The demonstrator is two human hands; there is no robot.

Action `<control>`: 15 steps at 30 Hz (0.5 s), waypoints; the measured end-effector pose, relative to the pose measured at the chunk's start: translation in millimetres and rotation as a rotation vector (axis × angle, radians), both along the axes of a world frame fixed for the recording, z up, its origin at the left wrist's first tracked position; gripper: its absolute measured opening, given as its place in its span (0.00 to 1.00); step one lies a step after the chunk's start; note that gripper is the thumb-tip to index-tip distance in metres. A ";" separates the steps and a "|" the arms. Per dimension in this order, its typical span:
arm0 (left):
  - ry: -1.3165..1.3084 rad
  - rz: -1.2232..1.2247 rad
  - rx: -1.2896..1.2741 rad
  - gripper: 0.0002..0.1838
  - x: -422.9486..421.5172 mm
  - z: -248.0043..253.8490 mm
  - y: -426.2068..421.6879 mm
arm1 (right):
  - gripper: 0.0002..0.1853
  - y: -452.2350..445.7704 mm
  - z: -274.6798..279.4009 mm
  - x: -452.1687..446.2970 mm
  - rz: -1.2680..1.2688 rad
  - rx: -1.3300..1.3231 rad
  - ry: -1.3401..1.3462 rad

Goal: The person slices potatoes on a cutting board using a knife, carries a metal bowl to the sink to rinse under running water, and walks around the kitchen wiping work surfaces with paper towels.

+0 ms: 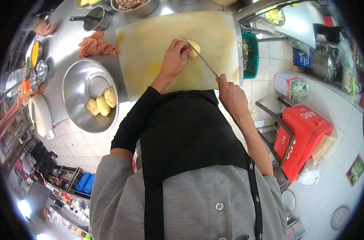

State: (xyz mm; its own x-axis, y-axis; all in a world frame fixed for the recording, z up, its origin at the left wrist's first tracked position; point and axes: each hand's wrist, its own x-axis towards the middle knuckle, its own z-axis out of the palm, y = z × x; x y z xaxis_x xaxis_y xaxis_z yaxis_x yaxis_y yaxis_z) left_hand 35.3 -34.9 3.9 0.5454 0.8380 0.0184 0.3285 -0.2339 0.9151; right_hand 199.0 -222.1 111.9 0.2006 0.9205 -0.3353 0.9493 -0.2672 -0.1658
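Note:
A peeled potato (194,49) lies on the pale, yellow-stained cutting board (142,48). My left hand (176,57) rests at its left side with fingers bent against it. My right hand (231,96) is closed round the handle of a long knife (206,63), whose blade slants up and left across the potato. Whether the blade has cut into it I cannot tell. Left of the board, a large steel bowl (75,96) holds three peeled potatoes (103,106).
An orange cloth (97,45) lies between bowl and board. Behind it stands a steel pot (99,24) with a black-handled tool, beside a bowl of chopped meat (130,5). A green basket (252,56) sits right of the board. Another person's hand (46,28) shows far left.

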 end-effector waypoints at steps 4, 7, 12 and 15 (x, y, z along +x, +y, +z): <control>-0.033 0.025 0.061 0.07 0.2 -2.1 -2.1 | 0.15 6.4 7.9 8.5 0.037 -0.028 0.004; -0.034 0.044 0.062 0.06 1.3 -2.9 -3.7 | 0.15 12.8 6.9 11.3 0.035 -0.031 0.019; -0.049 0.043 0.070 0.06 -2.1 -12.3 -2.0 | 0.15 33.2 -14.1 8.5 0.051 0.022 0.089; -0.022 0.004 0.141 0.06 -3.6 -13.5 1.8 | 0.14 45.5 -80.9 4.1 0.034 0.131 0.138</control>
